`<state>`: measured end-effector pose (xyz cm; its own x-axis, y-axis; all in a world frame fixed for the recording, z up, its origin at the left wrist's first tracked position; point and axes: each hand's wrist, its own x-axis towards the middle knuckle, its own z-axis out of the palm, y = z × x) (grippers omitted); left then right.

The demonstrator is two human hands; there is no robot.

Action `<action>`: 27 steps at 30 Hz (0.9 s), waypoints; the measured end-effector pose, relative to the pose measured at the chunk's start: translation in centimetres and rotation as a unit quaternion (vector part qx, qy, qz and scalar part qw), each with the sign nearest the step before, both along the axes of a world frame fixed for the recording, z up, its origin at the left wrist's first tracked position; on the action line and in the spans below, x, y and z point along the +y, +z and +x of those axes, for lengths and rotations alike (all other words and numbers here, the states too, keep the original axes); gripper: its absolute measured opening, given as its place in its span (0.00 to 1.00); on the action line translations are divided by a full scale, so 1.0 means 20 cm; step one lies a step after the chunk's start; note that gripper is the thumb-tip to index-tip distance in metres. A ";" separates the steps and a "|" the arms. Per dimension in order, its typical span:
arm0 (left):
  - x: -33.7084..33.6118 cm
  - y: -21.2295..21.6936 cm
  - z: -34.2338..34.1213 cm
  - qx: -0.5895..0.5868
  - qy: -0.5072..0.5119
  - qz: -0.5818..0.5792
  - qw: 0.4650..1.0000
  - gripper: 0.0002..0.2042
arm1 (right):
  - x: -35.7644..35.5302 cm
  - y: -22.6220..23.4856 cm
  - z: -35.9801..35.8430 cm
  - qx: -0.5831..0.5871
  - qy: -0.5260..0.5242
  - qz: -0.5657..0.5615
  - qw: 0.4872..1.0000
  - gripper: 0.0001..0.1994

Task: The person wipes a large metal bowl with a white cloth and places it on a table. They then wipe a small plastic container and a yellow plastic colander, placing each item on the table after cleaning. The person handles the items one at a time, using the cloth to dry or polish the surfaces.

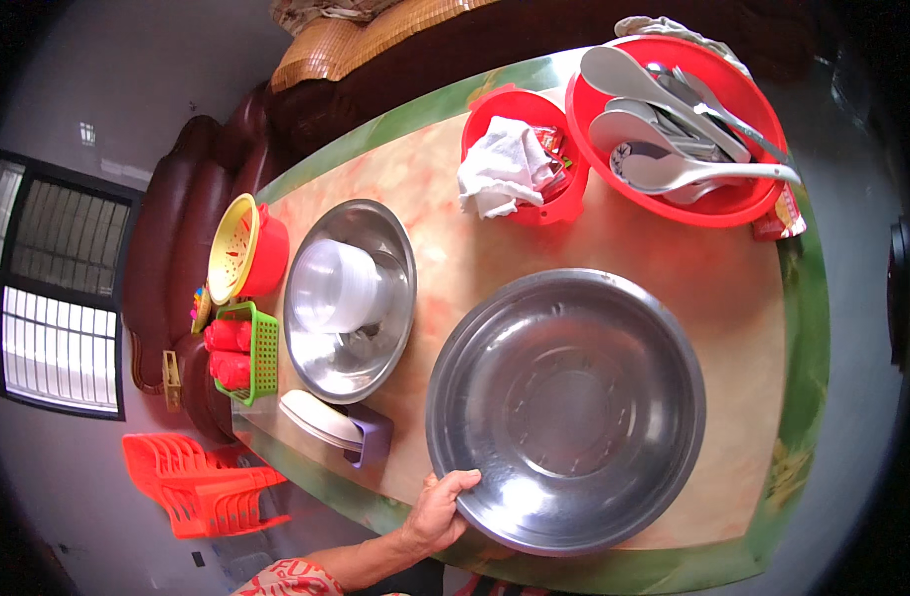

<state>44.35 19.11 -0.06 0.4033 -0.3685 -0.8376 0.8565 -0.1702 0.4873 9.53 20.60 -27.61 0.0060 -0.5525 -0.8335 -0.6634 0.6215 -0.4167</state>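
My left hand grips the rim of a large, empty steel basin at the table's near side. Its thumb lies over the rim, and its other fingers are hidden beneath. The basin's shiny inside faces up. To its left, a smaller steel basin holds a stack of translucent plastic bowls. Close by is a purple holder with white dishes in it. My right hand does not appear.
A red tub of ladles and spoons stands far right. Beside it, a red basket holds white cloth. Left are a green basket of red cups and a yellow-red colander. Orange stools stand off the table.
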 end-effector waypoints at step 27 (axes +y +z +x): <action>0.19 -0.14 0.18 -0.186 -0.167 -0.162 0.955 0.24 | 0.54 -0.16 -0.03 -0.028 -0.175 -0.043 0.983 0.31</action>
<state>48.05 22.90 -2.94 0.4655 -0.7440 -0.4792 0.5378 -0.1922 0.8208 8.98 31.46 -30.75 -0.1528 -0.5977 -0.7870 -0.3899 0.7682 -0.5077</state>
